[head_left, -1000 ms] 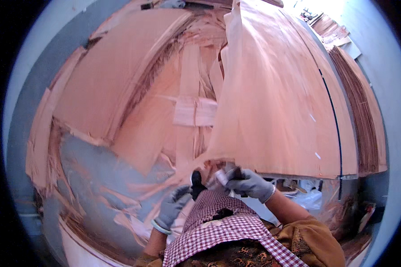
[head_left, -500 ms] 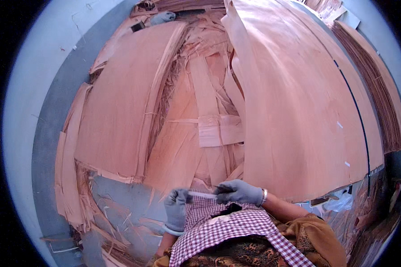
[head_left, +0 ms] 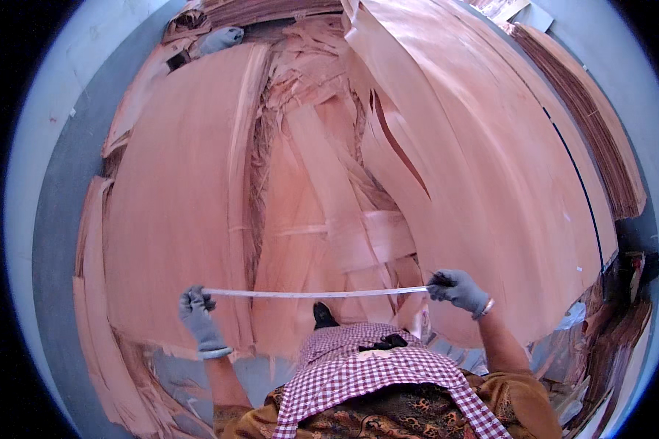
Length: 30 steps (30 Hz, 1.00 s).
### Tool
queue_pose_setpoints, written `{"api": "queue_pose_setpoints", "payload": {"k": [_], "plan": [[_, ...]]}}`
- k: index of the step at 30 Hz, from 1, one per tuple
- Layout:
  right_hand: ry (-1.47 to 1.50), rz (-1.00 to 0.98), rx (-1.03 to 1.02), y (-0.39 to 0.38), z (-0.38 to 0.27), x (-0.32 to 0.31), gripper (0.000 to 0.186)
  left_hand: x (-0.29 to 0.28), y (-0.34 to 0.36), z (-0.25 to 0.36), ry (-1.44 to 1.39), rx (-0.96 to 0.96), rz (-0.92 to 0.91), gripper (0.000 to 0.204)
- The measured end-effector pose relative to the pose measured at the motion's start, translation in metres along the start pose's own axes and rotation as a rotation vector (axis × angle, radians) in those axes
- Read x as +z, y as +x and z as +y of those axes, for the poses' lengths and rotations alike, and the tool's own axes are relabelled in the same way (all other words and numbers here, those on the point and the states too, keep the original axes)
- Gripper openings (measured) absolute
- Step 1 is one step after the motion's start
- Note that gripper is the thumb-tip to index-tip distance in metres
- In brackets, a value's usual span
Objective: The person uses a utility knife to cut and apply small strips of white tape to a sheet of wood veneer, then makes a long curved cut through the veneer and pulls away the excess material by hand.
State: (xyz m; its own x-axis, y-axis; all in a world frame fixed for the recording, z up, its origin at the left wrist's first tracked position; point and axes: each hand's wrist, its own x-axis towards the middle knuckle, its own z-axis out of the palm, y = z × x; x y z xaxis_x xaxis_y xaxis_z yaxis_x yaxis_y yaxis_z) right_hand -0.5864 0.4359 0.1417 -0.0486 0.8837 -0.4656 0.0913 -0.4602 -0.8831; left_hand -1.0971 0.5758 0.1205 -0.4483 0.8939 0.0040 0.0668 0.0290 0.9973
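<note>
A thin white strip of tape is stretched nearly level between my two hands, in front of my body. My left hand, in a grey glove, pinches the strip's left end over the near part of the left veneer stack. At the other end, my right hand, also gloved, is closed on the strip beside the right veneer stack. Something dark shows at the right fingertips, too small to make out. The upper sheet of the right stack has a long split near its left edge.
Between the stacks lie loose veneer strips and torn scraps. My dark shoe shows below the tape. Another veneer pile stands at the far right. A grey cloth-like thing lies at the back left.
My hands have moved wide apart and away from my body, drawing the short white strip out into a long one. The view has shifted, and my shoe has come into sight.
</note>
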Motion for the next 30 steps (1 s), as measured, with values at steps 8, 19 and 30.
{"api": "queue_pose_setpoints", "payload": {"k": [8,19,30], "plan": [[0.134,0.349,0.108,0.036,-0.005,-0.091,0.012,0.048,0.131,-0.009,-0.112,-0.125,0.017,0.015],[-0.217,0.219,-0.459,0.230,-0.158,-0.051,0.037,0.365,0.141,0.080,0.027,0.007,-1.277,0.010],[0.428,0.013,-0.212,0.331,-0.249,-0.114,0.028,0.556,0.206,0.132,0.002,-0.092,-1.409,0.015]]}}
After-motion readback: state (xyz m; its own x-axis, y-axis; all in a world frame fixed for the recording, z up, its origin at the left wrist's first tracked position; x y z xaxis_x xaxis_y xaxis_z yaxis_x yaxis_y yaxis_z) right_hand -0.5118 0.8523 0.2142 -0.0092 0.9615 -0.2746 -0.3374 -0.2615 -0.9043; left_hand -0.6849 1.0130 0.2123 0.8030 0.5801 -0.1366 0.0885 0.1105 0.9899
